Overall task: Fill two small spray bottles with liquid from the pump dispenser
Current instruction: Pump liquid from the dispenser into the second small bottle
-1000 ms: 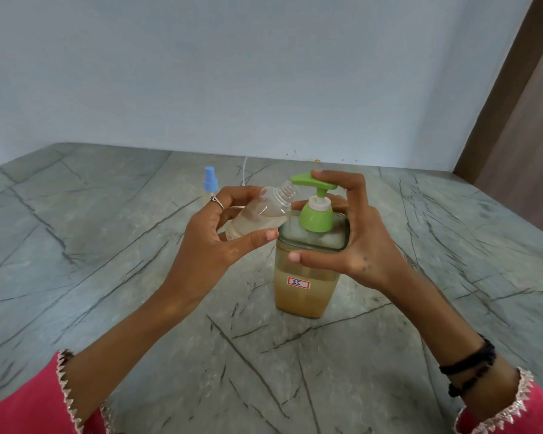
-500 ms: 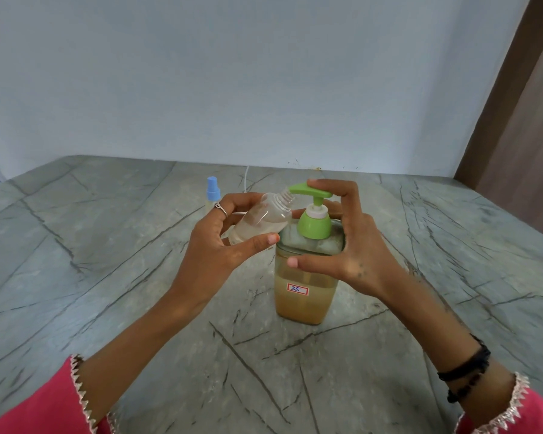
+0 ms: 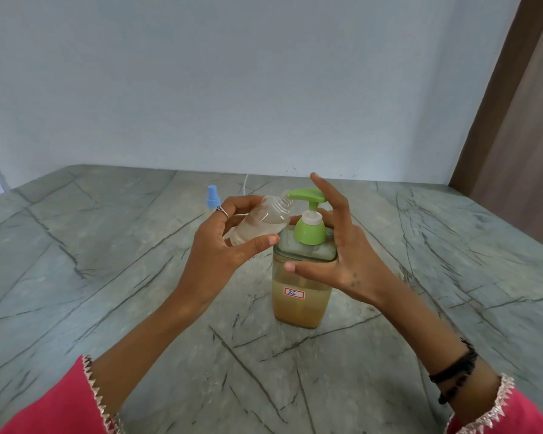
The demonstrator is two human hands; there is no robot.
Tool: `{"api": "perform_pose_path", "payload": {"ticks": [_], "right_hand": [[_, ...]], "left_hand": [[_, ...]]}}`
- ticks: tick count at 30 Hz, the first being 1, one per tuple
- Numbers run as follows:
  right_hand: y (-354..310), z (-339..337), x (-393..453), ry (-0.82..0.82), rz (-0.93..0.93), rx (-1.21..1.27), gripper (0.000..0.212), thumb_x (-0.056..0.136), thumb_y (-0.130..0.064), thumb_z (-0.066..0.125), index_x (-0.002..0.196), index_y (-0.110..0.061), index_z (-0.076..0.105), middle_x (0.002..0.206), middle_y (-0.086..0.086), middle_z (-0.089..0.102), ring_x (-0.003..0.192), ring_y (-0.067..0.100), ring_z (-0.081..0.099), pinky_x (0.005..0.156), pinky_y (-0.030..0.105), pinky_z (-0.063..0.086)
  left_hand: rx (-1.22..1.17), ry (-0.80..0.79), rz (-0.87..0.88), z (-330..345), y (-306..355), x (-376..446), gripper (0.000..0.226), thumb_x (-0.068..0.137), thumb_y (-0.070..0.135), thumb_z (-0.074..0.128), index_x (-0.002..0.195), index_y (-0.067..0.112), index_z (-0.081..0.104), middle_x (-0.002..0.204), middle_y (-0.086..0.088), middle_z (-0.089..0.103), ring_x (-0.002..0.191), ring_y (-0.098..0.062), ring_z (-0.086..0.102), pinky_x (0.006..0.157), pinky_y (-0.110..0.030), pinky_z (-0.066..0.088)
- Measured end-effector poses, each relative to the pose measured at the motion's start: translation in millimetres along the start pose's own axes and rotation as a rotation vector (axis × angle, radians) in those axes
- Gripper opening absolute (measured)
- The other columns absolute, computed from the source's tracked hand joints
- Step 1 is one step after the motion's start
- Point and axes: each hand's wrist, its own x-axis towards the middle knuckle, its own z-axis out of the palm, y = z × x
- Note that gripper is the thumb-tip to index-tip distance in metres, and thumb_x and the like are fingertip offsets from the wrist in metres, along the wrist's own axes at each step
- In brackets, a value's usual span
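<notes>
Left hand grips bottle; right hand splayed by pump.

A plain pale blue-white wall fills the upper frame, evenly and softly lit. Below it, a grey-green stone surface crossed by dark veins spreads over the lower half. At the right edge stands a brown wooden panel, slanting in the wide-angle view.
</notes>
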Motion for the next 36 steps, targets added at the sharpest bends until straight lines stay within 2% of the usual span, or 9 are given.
{"api": "perform_pose_path", "payload": {"ticks": [3,8,12,15,17,20,26,31,36], "right_hand": [[1,0,-2,-0.008,0.027,0.008,0.114,0.064,-0.048,0.079,0.141,-0.055,-0.004,0.117,-0.021,0.059,0.110,-0.005,0.058,0.093,0.011,0.045],[-2,-10,1,-0.122,0.048,-0.006,0.117,0.056,-0.037,0.090,0.135,-0.058,0.006,0.120,-0.024,0.052,0.113,-0.015,0.050,0.090,0.005,0.041],[-5,-18,6,-0.198,0.067,-0.045,0.114,0.054,-0.029,0.092,0.122,-0.068,0.009,0.129,-0.009,0.050,0.117,-0.001,0.053,0.092,0.010,0.044],[-8,-18,8,-0.195,0.065,-0.067,0.107,0.056,-0.030,0.091,0.119,-0.064,0.012,0.127,-0.002,0.054,0.115,0.004,0.055,0.092,0.016,0.048],[-9,-16,8,-0.147,0.048,-0.078,0.099,0.059,-0.028,0.090,0.119,-0.058,0.017,0.123,-0.002,0.058,0.113,0.005,0.057,0.092,0.021,0.051],[-8,-12,7,-0.050,0.037,-0.079,0.094,0.057,-0.028,0.091,0.114,-0.060,0.023,0.118,-0.004,0.063,0.109,0.005,0.061,0.090,0.026,0.053],[-9,-6,7,0.000,0.030,-0.037,0.086,0.052,-0.025,0.089,0.111,-0.050,0.033,0.109,-0.003,0.066,0.101,0.014,0.066,0.084,0.036,0.056],[-7,-5,5,-0.006,0.013,-0.002,0.087,0.055,-0.029,0.087,0.114,-0.056,0.029,0.112,-0.007,0.064,0.102,0.011,0.065,0.084,0.035,0.057],[2,-2,-2,-0.038,-0.049,-0.032,0.095,0.064,-0.039,0.082,0.131,-0.056,0.017,0.128,-0.015,0.051,0.111,0.003,0.057,0.089,0.028,0.053]], "left_hand": [[-0.007,0.001,-0.004,1,1,-1,0.043,0.061,0.028,0.074,0.102,0.035,0.059,0.106,0.008,0.065,0.101,-0.008,0.061,0.070,-0.017,0.052],[-0.017,0.000,-0.006,1,2,-1,0.044,0.061,0.027,0.074,0.102,0.033,0.060,0.107,0.006,0.066,0.101,-0.008,0.062,0.071,-0.017,0.053],[-0.015,0.002,-0.005,1,3,-1,0.043,0.061,0.027,0.074,0.101,0.033,0.060,0.105,0.008,0.065,0.099,-0.006,0.062,0.070,-0.015,0.052],[0.010,-0.001,0.000,0,3,-1,0.044,0.062,0.028,0.074,0.102,0.034,0.059,0.105,0.010,0.065,0.099,-0.006,0.061,0.070,-0.015,0.052],[0.015,-0.003,-0.001,-1,2,-2,0.044,0.062,0.029,0.074,0.103,0.034,0.058,0.106,0.010,0.064,0.099,-0.006,0.061,0.071,-0.016,0.052],[0.029,-0.006,-0.004,-2,1,-2,0.044,0.062,0.030,0.073,0.103,0.036,0.057,0.106,0.012,0.064,0.099,-0.004,0.061,0.072,-0.016,0.052],[0.062,-0.008,0.015,-5,-1,1,0.044,0.062,0.034,0.072,0.102,0.039,0.056,0.104,0.018,0.062,0.098,0.000,0.059,0.071,-0.014,0.051],[0.060,-0.010,0.017,-5,-3,1,0.045,0.062,0.034,0.078,0.102,0.040,0.057,0.102,0.021,0.063,0.097,-0.001,0.060,0.071,-0.015,0.052],[0.046,-0.016,0.014,-5,-3,0,0.046,0.062,0.034,0.078,0.103,0.040,0.058,0.106,0.015,0.064,0.100,-0.004,0.061,0.073,-0.018,0.054]]}}
